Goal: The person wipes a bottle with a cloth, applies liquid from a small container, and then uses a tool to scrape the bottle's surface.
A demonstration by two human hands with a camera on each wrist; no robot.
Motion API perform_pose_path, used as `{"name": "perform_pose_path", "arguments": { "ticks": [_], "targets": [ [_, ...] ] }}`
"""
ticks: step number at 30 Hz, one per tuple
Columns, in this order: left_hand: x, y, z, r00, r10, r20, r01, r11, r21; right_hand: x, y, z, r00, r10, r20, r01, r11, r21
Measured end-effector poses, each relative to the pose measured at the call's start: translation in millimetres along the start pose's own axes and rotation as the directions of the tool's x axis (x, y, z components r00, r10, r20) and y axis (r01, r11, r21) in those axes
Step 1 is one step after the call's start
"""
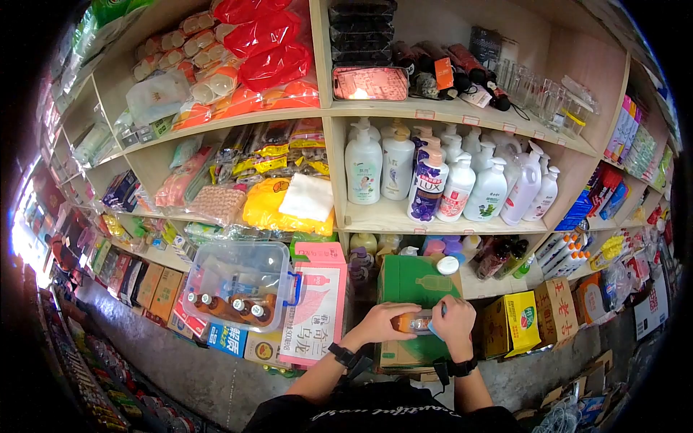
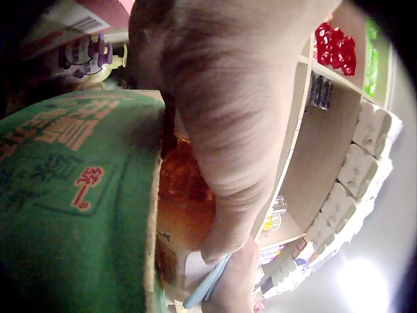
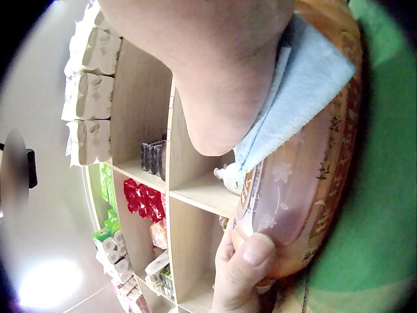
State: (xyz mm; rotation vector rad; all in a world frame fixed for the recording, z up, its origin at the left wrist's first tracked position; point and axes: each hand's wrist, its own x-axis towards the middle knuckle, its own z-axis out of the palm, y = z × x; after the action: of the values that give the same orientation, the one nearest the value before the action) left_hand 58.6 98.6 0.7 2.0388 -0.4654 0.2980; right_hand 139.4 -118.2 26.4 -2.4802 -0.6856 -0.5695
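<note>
A plastic drink bottle (image 1: 413,322) with amber contents and a flowered label lies on its side over the green carton (image 1: 415,278). My left hand (image 1: 380,323) grips one end of it, thumb over the label in the right wrist view. My right hand (image 1: 458,322) holds a folded light blue cloth (image 3: 300,91) against the bottle's other end. In the left wrist view the bottle (image 2: 186,195) shows beside the carton's edge, partly hidden by my left hand (image 2: 228,124). Only a strip of the cloth (image 2: 207,283) appears there.
Left of the carton, a clear plastic tub (image 1: 238,252) with several brown bottles stands beside a pink and white carton (image 1: 314,310). Shelves ahead carry pump bottles (image 1: 433,180), packaged goods and glasses. A yellow box (image 1: 521,321) stands at the right.
</note>
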Motion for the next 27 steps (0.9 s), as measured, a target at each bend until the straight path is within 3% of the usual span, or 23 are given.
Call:
{"name": "perform_pose_path", "arguments": {
  "ticks": [14,17,19,23,25,27],
  "targets": [
    [0,-1,1,1.000,0.008,0.000,-0.008,1.000,0.014,-2,1,2,1.000,-0.011,-0.024,0.011,1.000,0.003],
    [0,1,1,0.999,0.052,-0.009,-0.051,0.994,0.097,-2,2,2,0.999,-0.012,-0.038,0.012,1.000,0.002],
    [-1,8,-1,0.999,0.028,0.038,-0.036,0.972,0.234,-4,3,2,0.999,-0.019,-0.042,0.019,1.000,0.009],
    [7,9,-6,0.990,0.098,0.103,-0.122,0.954,0.274,-6,4,3,0.998,0.005,-0.061,-0.004,1.000,0.012],
    [18,20,-11,0.956,-0.051,0.287,-0.062,0.926,0.372,-5,1,-1,0.999,0.011,-0.044,-0.010,1.000,0.009],
    [29,20,-11,0.937,-0.056,0.344,-0.082,0.924,0.373,-6,3,1,0.998,0.011,-0.059,-0.011,1.000,0.001]
  ]
}}
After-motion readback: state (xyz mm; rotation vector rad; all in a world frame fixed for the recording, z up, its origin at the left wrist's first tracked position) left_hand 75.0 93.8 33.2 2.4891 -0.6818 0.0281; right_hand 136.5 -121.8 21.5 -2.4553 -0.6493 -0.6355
